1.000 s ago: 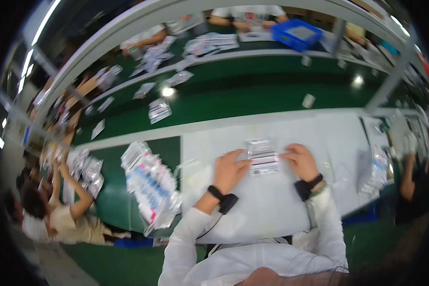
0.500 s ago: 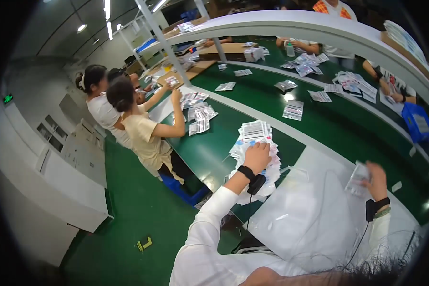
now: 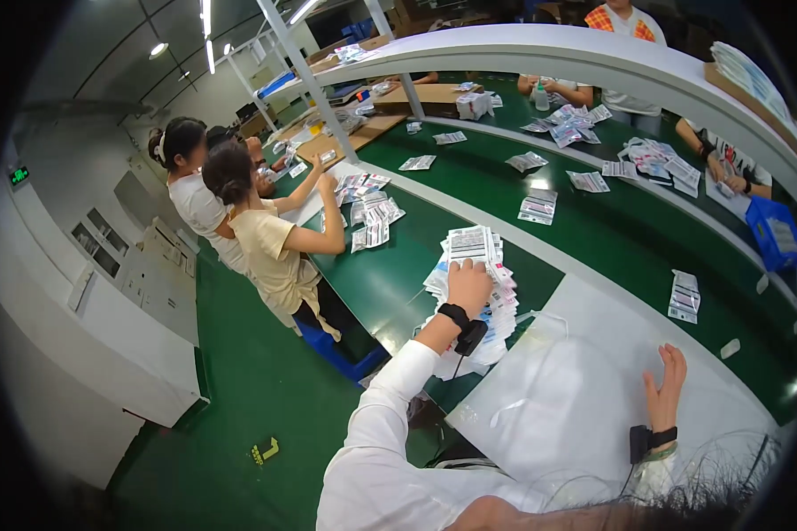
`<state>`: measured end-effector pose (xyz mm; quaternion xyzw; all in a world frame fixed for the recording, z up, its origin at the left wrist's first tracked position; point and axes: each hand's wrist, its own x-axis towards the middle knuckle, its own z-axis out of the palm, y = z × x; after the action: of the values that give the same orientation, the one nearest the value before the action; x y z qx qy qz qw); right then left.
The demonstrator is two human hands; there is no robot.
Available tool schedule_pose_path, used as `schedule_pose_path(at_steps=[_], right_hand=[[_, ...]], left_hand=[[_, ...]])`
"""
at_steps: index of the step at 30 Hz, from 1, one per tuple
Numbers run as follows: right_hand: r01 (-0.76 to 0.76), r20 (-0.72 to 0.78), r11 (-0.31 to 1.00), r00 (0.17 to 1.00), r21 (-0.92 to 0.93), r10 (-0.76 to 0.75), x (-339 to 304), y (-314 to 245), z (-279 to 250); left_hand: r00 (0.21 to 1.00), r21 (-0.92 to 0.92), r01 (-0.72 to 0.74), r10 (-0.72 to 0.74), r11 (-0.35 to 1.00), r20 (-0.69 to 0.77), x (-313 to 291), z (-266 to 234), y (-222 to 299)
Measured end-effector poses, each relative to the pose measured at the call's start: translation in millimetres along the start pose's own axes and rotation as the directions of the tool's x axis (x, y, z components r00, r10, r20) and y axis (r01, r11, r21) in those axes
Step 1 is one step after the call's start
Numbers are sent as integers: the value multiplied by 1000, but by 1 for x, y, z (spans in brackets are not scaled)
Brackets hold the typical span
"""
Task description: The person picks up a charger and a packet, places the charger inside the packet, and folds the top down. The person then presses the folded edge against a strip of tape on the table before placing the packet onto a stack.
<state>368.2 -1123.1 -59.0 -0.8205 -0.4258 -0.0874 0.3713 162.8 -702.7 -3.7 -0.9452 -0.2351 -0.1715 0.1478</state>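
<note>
My left hand (image 3: 469, 288) is over a thick pile of flat printed packets (image 3: 502, 311) on the green table. Its fingers are bent down over the near edge of the top packet (image 3: 470, 243), gripping it; the thumb is hidden. My right hand (image 3: 666, 389) is raised over the white sheet (image 3: 584, 354), fingers apart, with nothing in it. Beyond that hand a single white printed packet (image 3: 684, 297) lies on the green conveyor belt (image 3: 620, 239). Both wrists wear black straps with small boxes attached.
More packets (image 3: 537, 206) lie scattered along the belt. A white shelf (image 3: 540, 46) on posts spans above it. Two co-workers (image 3: 261, 217) stand at the left beside packet heaps (image 3: 370, 212). Others work across the belt, near a blue bin (image 3: 773, 232).
My right hand has let go of its packet, which now lies on the belt, and has drawn back toward me. My left hand has shifted slightly up the pile, its fingers bending over the top packet.
</note>
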Motion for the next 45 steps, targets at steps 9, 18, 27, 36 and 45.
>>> schedule_pose_path(at_steps=[9, 18, 27, 36, 45], right_hand=[[-238, 219, 544, 971, 805, 100, -18, -48, 24], [-316, 130, 434, 904, 843, 407, -16, 7, -17], [-180, 388, 973, 915, 146, 111, 4, 39, -6], [-194, 253, 980, 951, 46, 176, 5, 39, -11], [-324, 273, 920, 926, 222, 260, 18, 64, -9]], left_hand=[[961, -948, 243, 186, -207, 206, -13, -64, 168], [822, -939, 328, 521, -104, 229, -30, -50, 209], [633, -723, -645, 702, 246, -326, -37, 14, 277], [615, -639, -712, 696, 291, -369, -34, 22, 269], [625, -627, -696, 724, 349, -291, -56, 17, 235]])
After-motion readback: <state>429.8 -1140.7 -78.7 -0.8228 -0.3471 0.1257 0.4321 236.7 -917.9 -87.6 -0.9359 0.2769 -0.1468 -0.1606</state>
